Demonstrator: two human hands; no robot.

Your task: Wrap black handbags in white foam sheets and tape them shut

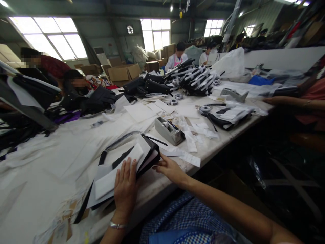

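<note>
A black handbag (pixel 149 149) lies on its side near the table's front edge, its wrapped handle looping away from me. White padding (pixel 127 167) covers its upper face. My left hand (pixel 125 184) rests flat on that padding, fingers stretched out and holding nothing. At the bag's right end, my right hand (pixel 169 169) pinches the edge with bent fingers; the fingertips are partly hidden by the bag. Just beyond the bag stands a grey tape dispenser (pixel 167 132), with strips of white paper (pixel 190 157) beside it.
Another black bag with white wrapping (pixel 228 115) lies to the right, near a second tape dispenser (pixel 233 95). Black bags (pixel 195 79) are heaped at the back. White sheets (pixel 139 112) spread over the table (pixel 50 173). Co-workers are at the left, back and right.
</note>
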